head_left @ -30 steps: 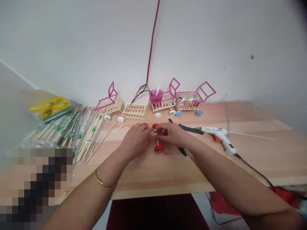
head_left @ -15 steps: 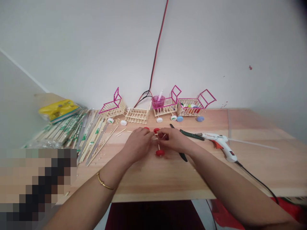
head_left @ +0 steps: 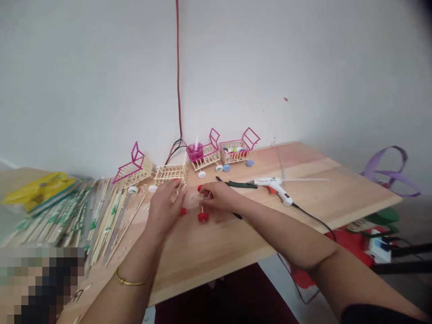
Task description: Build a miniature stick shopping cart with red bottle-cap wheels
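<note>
My left hand (head_left: 165,206) is at the middle of the table, fingers curled over a wooden stick axle. One red cap (head_left: 182,211) shows below its fingertips and another red cap (head_left: 176,180) beyond them; the stick between is mostly hidden. A short distance to the right, my right hand (head_left: 221,197) pinches at a second stick axle (head_left: 202,208). A red cap wheel (head_left: 203,217) is on its near end, and a further red cap (head_left: 200,188) is at the far end, partly behind the fingers. Both axles are at the tabletop.
Small stick carts (head_left: 168,172) with purple trim line the wall, some with bottle-cap wheels. Bundled sticks (head_left: 67,220) and a yellow bag (head_left: 43,191) lie left. A glue gun (head_left: 278,189) with its cord and dark-handled pliers (head_left: 241,184) are right. A purple strap (head_left: 384,166) hangs beyond the table.
The view has swung to the right. My hands, close together before, are now apart, with a gap between the two red-capped axles. My left hand's fingers have spread somewhat.
</note>
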A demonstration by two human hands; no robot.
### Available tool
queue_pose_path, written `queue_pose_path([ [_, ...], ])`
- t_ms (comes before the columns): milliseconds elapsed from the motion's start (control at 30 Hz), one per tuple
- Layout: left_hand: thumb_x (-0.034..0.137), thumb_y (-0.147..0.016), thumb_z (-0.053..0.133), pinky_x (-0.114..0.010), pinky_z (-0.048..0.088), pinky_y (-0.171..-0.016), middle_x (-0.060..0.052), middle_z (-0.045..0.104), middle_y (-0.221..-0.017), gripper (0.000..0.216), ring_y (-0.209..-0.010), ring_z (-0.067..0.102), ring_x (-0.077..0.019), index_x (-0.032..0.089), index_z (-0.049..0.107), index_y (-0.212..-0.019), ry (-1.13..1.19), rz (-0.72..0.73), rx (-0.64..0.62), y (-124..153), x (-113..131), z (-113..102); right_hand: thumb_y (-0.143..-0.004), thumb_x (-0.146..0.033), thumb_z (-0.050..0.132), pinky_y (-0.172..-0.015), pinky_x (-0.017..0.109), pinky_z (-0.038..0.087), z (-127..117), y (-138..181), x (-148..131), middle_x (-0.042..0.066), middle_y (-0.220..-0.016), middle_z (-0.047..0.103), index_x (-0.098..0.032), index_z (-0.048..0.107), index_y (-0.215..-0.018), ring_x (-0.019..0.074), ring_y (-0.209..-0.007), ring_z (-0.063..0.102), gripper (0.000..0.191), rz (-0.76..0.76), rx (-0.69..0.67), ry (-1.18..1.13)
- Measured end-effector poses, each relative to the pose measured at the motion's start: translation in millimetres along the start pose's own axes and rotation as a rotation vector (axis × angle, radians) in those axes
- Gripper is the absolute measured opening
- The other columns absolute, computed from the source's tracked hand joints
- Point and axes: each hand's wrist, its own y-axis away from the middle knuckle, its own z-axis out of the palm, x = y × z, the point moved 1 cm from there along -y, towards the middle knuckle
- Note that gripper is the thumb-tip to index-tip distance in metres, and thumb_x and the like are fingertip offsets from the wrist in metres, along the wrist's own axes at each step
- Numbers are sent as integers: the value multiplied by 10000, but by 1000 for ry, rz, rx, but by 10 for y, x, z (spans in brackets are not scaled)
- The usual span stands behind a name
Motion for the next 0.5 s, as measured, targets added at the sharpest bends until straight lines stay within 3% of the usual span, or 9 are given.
queue_pose_path([
  [100,409,-819,641,-365,556,-836,-83,696,-1066,351,-929,661,-211,171,681,-1074,279,-210,235,-31,20,-87,-770,-249,732,-676,257,416,-16,-11,-13,60,-846,688,-149,691,-895,147,-722,583,166,-22,64,5],
  [200,402,-745,726,-357,539,-872,-75,703,-1028,392,-980,649,-215,165,691,-1056,447,-294,374,-46,-25,-109,-827,-219,647,-629,233,399,-99,-34,-51,28,-781,660,-159,687,-864,118,-662,549,81,-67,189,-113],
  [300,388,-721,753,-359,523,-888,-76,711,-1014,407,-947,648,-201,164,693,-1056,614,-317,354,-69,-103,-77,-851,-273,593,-584,225,378,-296,-50,-71,1,-717,627,-164,673,-884,113,-618,517,139,-42,332,-206],
  [367,380,-711,762,-347,539,-836,-72,710,-987,413,-864,656,-179,156,691,-1052,765,-377,299,-85,-115,-50,-862,-318,562,-587,231,372,-462,-7,-49,-3,-690,608,-171,658,-859,121,-621,518,176,19,394,-118],
  [433,362,-678,787,-329,551,-794,-64,707,-968,399,-812,659,-159,150,694,-1002,914,-449,258,-94,-77,-36,-858,-369,565,-585,244,356,-581,104,-4,5,-672,602,-178,638,-821,135,-627,529,208,105,320,80],
  [500,333,-648,806,-321,558,-788,-59,707,-960,365,-828,671,-156,146,692,-940,1051,-511,207,-92,-5,-35,-820,-476,606,-579,265,350,-597,270,55,38,-710,630,-187,614,-767,165,-647,556,294,286,130,281],
])
